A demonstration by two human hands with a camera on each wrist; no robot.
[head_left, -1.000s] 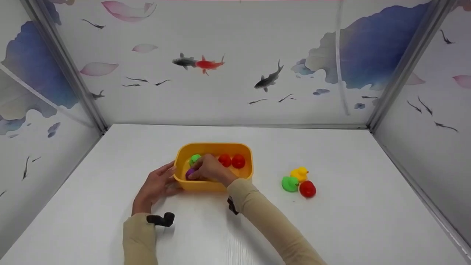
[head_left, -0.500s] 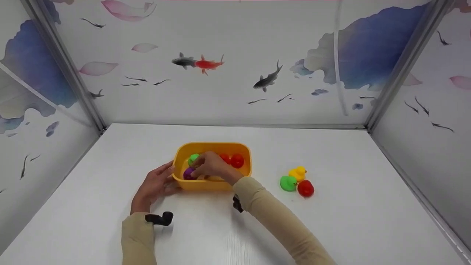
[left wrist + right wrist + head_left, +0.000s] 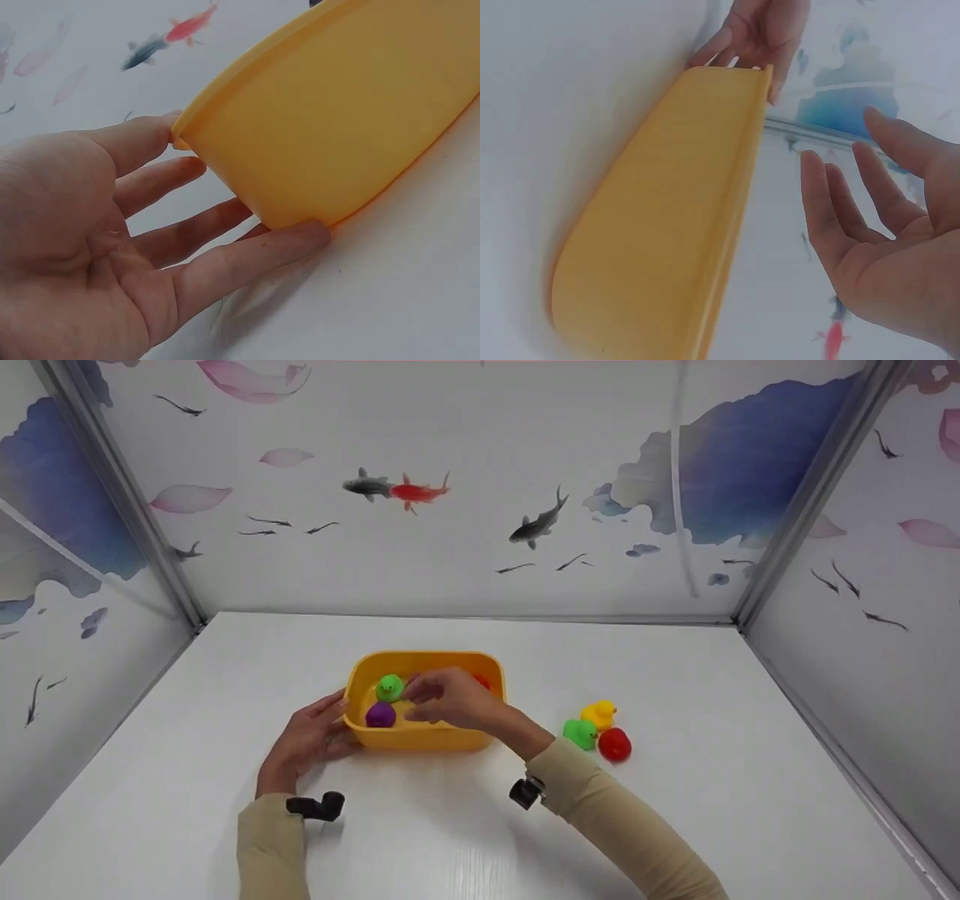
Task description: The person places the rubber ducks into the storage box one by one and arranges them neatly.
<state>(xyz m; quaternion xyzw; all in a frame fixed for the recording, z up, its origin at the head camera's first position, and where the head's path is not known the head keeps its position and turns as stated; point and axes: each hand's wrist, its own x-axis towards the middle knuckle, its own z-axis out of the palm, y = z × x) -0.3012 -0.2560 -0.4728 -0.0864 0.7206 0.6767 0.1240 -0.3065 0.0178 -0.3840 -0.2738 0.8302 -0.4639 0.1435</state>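
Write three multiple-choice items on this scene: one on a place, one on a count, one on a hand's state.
1. Where does the purple duck lie?
A. in the yellow tub
B. on the table
C. in a hand

2. How many ducks lie on the table right of the tub?
A. one
B. three
C. five

3. How is the right hand?
A. gripping a duck
B. fist on table
C. open and holding nothing, above the tub

Key: 1 A, it sits beside the green duck inside; 2 B, green, yellow, red; 3 C, right wrist view shows spread fingers.

From here my right hand covers most of the red toy in the yellow tub. Both wrist views cut the tub off at their edges, hiding its contents from me.
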